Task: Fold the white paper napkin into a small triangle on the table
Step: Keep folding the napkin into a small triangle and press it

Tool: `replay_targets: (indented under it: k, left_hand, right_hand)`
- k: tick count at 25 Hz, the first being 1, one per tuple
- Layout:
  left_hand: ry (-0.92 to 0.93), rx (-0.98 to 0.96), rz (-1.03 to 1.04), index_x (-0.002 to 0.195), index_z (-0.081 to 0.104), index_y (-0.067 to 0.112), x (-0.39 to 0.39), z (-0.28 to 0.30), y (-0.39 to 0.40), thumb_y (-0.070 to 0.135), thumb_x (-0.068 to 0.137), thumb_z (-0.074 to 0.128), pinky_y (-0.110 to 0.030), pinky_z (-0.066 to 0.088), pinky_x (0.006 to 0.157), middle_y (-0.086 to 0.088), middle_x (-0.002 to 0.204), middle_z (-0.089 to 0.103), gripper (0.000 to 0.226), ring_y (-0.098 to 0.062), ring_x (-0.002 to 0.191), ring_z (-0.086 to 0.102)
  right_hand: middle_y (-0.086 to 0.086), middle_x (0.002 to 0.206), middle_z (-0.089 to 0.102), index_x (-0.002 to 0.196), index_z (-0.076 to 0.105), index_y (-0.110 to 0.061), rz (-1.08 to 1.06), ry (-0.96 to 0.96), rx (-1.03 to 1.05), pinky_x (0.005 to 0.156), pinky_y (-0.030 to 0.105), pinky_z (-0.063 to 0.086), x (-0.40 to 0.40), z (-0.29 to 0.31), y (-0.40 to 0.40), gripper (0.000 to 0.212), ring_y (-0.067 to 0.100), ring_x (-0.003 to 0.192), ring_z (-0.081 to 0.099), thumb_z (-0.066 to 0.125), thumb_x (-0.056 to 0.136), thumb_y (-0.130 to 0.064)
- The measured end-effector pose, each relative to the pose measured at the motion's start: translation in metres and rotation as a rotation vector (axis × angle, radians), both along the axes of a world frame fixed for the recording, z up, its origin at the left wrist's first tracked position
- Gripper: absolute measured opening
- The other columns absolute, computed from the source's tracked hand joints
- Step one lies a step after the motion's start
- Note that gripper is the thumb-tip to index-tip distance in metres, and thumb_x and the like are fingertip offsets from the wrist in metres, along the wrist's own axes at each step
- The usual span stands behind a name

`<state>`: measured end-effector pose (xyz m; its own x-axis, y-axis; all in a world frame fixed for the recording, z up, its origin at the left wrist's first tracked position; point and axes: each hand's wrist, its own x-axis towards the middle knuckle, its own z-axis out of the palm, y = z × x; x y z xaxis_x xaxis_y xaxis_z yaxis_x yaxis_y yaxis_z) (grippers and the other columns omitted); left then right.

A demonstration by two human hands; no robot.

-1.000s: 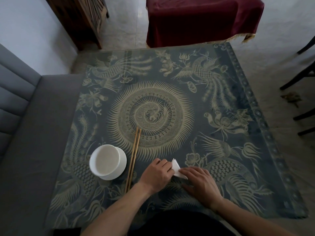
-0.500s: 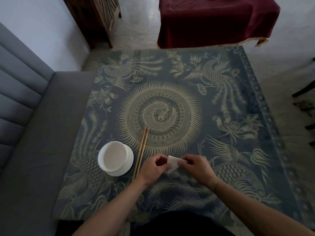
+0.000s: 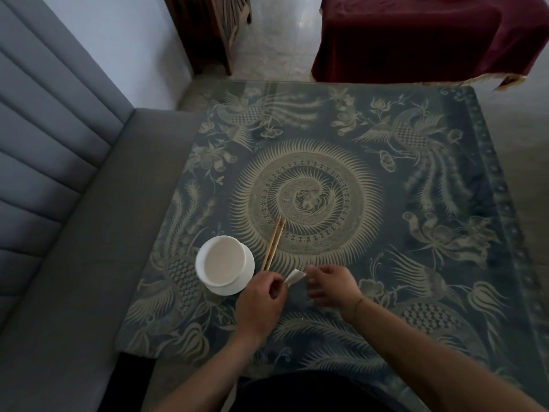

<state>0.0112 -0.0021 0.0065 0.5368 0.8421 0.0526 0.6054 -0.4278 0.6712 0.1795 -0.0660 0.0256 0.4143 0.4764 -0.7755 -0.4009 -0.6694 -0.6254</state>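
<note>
Napkin (image 3: 294, 276): small white folded piece, between both hands, near the table's (image 3: 416, 179) front edge. Left hand (image 3: 263, 303): fingers curled, pinching its near end. Right hand (image 3: 331, 285): fingertips at its far end, grip unclear. Shape largely hidden by fingers, blurred.

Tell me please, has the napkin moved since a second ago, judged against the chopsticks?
Yes. The napkin then lay flat under both hands, well right of the chopsticks. Now it is pinched between the left hand and right hand, nearer the chopsticks' near end.
</note>
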Motion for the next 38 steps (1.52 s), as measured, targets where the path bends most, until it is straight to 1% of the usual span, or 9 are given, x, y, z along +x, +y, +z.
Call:
replay_targets:
  k: [4,11,15,18,21,26,31,35,38]
  left_hand:
    - [0.092,0.332,-0.119,0.082,0.066,0.014,-0.006,-0.002,-0.002,0.013,0.074,0.078,-0.030,0.046,0.055,0.001,0.079,0.060,0.015,-0.018,0.073,0.055]
    - [0.023,0.411,-0.208,0.090,0.067,0.017,-0.012,-0.014,0.000,0.024,0.081,0.068,-0.032,0.046,0.076,-0.001,0.097,0.060,0.012,-0.021,0.092,0.054]
    - [-0.081,-0.162,0.039,0.109,0.060,0.029,-0.011,-0.018,-0.005,0.045,0.079,0.072,-0.012,0.044,0.078,0.015,0.107,0.057,0.035,-0.002,0.097,0.054]
    - [-0.198,-0.660,0.301,0.109,0.062,0.031,-0.003,-0.020,-0.003,0.050,0.087,0.061,-0.020,0.050,0.060,0.011,0.086,0.070,0.029,-0.002,0.071,0.065]
    - [-0.219,-0.831,0.406,0.098,0.068,0.015,0.002,-0.025,0.002,0.030,0.094,0.063,-0.025,0.046,0.046,-0.002,0.066,0.069,0.016,-0.010,0.049,0.058]
    - [-0.146,-0.771,0.442,0.084,0.068,0.015,0.004,-0.026,0.004,0.020,0.094,0.064,-0.026,0.046,0.043,-0.004,0.059,0.067,0.012,-0.013,0.042,0.054]
    - [-0.019,-0.686,0.394,0.084,0.069,0.020,0.007,-0.028,0.007,0.023,0.092,0.065,-0.027,0.048,0.044,-0.001,0.060,0.068,0.010,-0.012,0.044,0.059]
    - [0.079,-0.522,0.310,0.090,0.069,0.020,0.011,-0.024,0.011,0.025,0.091,0.065,-0.028,0.052,0.066,0.006,0.076,0.070,0.006,-0.010,0.068,0.065]
    - [0.137,-0.340,0.207,0.097,0.066,0.024,0.010,-0.022,0.008,0.029,0.091,0.065,-0.027,0.047,0.069,0.010,0.087,0.068,0.008,-0.008,0.079,0.061]
  right_hand:
    - [0.018,0.076,0.066,0.092,0.064,0.002,-0.066,0.390,-0.032,0.067,0.044,0.057,-0.006,0.003,0.009,0.039,0.029,0.064,0.062,0.066,0.091,-0.037]
    - [0.017,0.072,0.073,0.094,0.069,0.005,0.015,0.266,0.019,0.047,0.027,0.053,-0.005,0.004,0.013,0.014,0.022,0.057,0.067,0.073,0.082,0.001]
    - [0.019,0.074,0.073,0.094,0.069,0.003,0.025,0.178,0.045,0.041,0.022,0.051,-0.002,-0.002,0.014,0.012,0.019,0.052,0.069,0.069,0.083,0.008]
    - [0.022,0.087,0.073,0.098,0.069,0.001,0.086,0.108,0.049,0.043,0.020,0.049,-0.001,-0.009,0.016,0.014,0.016,0.055,0.067,0.069,0.084,0.005]
    - [0.017,0.084,0.073,0.091,0.070,-0.006,0.085,0.086,0.050,0.047,0.023,0.052,-0.002,-0.014,0.016,0.011,0.018,0.060,0.068,0.071,0.083,0.003]
    - [0.009,0.079,0.075,0.082,0.072,-0.015,0.155,-0.108,0.003,0.069,0.041,0.060,-0.004,-0.028,0.018,0.010,0.024,0.069,0.071,0.075,0.080,-0.005]
    - [-0.005,0.076,0.074,0.080,0.073,-0.024,0.300,-0.325,-0.014,0.073,0.035,0.061,-0.003,-0.033,0.024,0.010,0.012,0.069,0.071,0.074,0.080,-0.014]
    - [-0.008,0.081,0.071,0.087,0.073,-0.026,0.432,-0.489,-0.029,0.076,0.033,0.057,-0.004,-0.032,0.030,0.009,0.011,0.079,0.067,0.070,0.081,-0.020]
    - [-0.009,0.083,0.070,0.090,0.071,-0.028,0.481,-0.581,-0.047,0.072,0.031,0.054,-0.007,-0.030,0.032,0.009,0.013,0.082,0.064,0.067,0.083,-0.024]
